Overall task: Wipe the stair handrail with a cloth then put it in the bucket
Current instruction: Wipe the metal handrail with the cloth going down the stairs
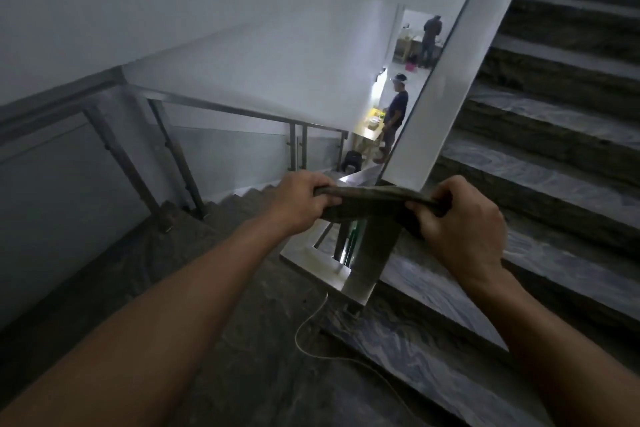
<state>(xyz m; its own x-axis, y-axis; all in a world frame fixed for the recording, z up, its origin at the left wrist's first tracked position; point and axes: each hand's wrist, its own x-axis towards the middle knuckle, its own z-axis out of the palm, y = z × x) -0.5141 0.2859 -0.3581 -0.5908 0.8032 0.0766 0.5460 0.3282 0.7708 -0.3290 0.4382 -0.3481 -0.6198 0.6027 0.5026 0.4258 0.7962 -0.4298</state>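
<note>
Clearly both sets of fingers are curled tight on the ends of the cloth, left hand and right hand stretching it over the steel handrail post. Soft and light, it likely slides easily; gripping the ends suits. No bucket shows.

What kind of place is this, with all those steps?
It looks like an indoor stairwell, perhaps still being finished. Stone steps climb on the right, a metal handrail with glass panels follows the flight going down, and both hands stretch a cloth over the railing post.
</note>
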